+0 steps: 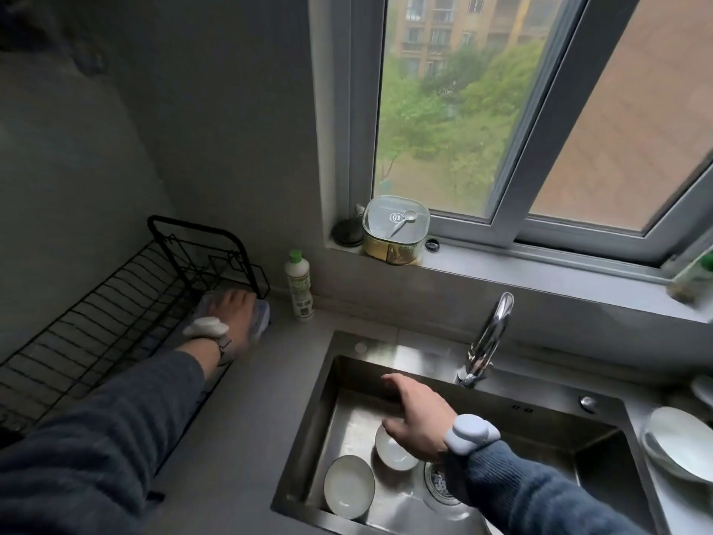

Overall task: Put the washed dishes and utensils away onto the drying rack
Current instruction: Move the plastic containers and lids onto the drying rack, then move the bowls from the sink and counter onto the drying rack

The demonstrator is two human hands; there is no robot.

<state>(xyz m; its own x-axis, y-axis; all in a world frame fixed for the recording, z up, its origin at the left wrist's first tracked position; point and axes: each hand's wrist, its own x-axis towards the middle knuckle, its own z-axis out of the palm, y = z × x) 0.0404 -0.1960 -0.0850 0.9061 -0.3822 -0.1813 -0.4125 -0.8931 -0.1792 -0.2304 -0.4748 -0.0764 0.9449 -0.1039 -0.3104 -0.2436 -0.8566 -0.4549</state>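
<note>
The right hand hovers spread just over the nearer bowl in the sink, while the left hand, blurred, holds a container at the rack, far left.

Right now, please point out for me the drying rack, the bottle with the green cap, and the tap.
drying rack (115, 303): head view, on its black wire grid.
bottle with the green cap (299, 287): head view, on the middle of its white body.
tap (490, 337): head view, on its curved chrome neck.

Two bowls in one sink, one rack, one bottle, two hands.
</note>
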